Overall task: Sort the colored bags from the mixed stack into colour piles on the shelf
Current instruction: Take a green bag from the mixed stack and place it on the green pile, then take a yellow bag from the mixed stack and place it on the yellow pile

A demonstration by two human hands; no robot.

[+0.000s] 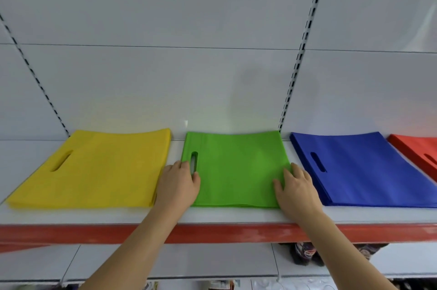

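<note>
**Both hands on the green pile**

I see my left hand (177, 182) lying on the left edge of the green pile (236, 171), fingers loosely bent beside its handle slot. My right hand (296, 189) rests on the pile's right edge, fingers spread and flat. The pile lies on the white shelf (212, 217), between the yellow pile (99, 169) and the blue pile (364, 169). A red pile (419, 152) sits at the far right.

Narrow strips of bare shelf (176, 147) separate the yellow pile (99, 166), green pile (236, 166) and blue pile (359, 169); open space above.
</note>
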